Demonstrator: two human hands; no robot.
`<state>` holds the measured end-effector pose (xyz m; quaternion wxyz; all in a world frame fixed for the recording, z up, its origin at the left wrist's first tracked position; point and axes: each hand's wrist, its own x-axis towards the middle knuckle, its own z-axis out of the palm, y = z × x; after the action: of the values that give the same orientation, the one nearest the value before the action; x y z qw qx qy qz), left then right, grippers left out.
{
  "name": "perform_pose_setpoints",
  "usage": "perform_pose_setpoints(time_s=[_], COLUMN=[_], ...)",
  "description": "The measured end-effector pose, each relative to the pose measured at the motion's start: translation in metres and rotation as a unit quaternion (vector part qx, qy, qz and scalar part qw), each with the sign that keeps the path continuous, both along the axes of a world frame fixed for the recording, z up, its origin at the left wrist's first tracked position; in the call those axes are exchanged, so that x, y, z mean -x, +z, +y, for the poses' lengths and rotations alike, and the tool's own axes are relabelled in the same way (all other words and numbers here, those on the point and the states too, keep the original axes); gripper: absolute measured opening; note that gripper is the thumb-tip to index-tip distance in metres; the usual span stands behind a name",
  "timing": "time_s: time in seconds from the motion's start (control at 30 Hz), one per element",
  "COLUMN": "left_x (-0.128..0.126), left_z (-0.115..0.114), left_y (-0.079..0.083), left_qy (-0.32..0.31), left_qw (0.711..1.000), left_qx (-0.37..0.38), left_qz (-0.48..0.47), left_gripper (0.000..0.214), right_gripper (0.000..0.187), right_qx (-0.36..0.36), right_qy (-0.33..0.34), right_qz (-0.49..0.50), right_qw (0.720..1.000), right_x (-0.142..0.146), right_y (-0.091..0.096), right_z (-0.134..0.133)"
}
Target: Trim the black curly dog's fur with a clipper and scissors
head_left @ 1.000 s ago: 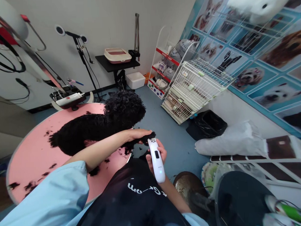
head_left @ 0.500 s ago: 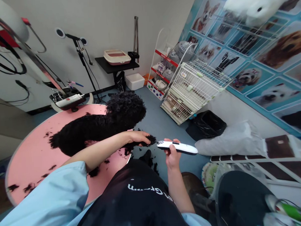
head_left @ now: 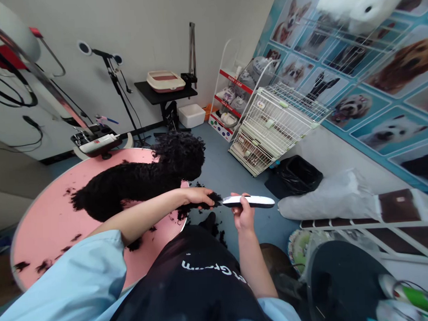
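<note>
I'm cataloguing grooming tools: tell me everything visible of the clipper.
The clipper is slim, white above and black below, with a smooth casing that looks like plastic. The right hand grips it, nearly level in view, its narrow blade end pointing at the black-furred leg; whether they touch is unclear.

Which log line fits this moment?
Left hand: gripping leg of curly black dog | Right hand: holding slim white clipper, tip beside leg | Dog: on round pink table

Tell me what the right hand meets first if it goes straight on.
Clippers leading, the right hand would likely first meet the furry black paw in the left hand; exact depth is unclear.
</note>
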<state>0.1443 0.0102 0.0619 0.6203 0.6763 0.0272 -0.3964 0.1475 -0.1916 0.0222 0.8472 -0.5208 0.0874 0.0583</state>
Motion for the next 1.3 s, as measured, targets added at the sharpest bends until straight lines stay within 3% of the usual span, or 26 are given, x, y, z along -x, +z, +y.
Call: perform_pose_setpoints(time_s=[0.2,0.3,0.4,0.5,0.6,0.7,0.77,0.83,0.93,1.03,1.2,1.3], left_x=[-0.001,-0.002,-0.002,0.000,0.001,0.000,0.000,-0.001,-0.001,0.000,0.002,0.004], left_z=[0.000,0.000,0.000,-0.002,-0.004,-0.004,-0.003,-0.002,-0.001,-0.001,-0.002,-0.001], left_y=[-0.008,-0.009,-0.007,-0.001,0.004,0.004,0.002,-0.001,-0.001,0.002,0.006,0.004], left_qy=[-0.015,-0.012,-0.013,0.002,0.020,0.028,0.038,0.042,0.020,-0.006,-0.016,-0.001], left_qw=[1.000,1.000,1.000,0.999,0.998,0.997,0.997,0.999,0.999,0.999,0.999,1.000], left_qx=[-0.002,-0.003,-0.007,-0.026,-0.052,-0.065,-0.057,-0.035,-0.026,-0.031,-0.011,-0.010], left_qz=[-0.002,-0.007,-0.014,-0.021,-0.028,-0.028,-0.019,-0.005,0.000,-0.017,-0.025,-0.016], left_gripper=[0.024,0.024,0.021,0.019,0.019,0.022,0.026,0.029,0.020,0.009,0.016,0.018], right_gripper=[0.042,0.040,0.036,0.039,0.045,0.044,0.045,0.043,0.037,0.038,0.040,0.039], right_qx=[0.026,0.035,0.091,0.183,0.274,0.310,0.282,0.211,0.096,0.049,0.041,0.043], right_qy=[0.037,0.019,0.015,0.006,-0.017,-0.015,0.030,0.067,-0.002,-0.059,0.014,0.001], right_qz=[-0.005,-0.052,-0.124,-0.213,-0.322,-0.398,-0.378,-0.302,-0.201,-0.178,-0.170,-0.167], right_qw=[0.999,0.998,0.988,0.960,0.906,0.863,0.881,0.927,0.975,0.981,0.985,0.985], right_x=[0.000,0.006,0.019,0.035,0.046,0.049,0.046,0.039,0.025,0.016,0.015,0.015], right_y=[-0.001,-0.005,-0.011,-0.019,-0.028,-0.033,-0.033,-0.030,-0.025,-0.021,-0.018,-0.016], right_z=[0.001,0.001,0.004,0.009,0.015,0.019,0.018,0.016,0.009,0.000,-0.003,-0.002])
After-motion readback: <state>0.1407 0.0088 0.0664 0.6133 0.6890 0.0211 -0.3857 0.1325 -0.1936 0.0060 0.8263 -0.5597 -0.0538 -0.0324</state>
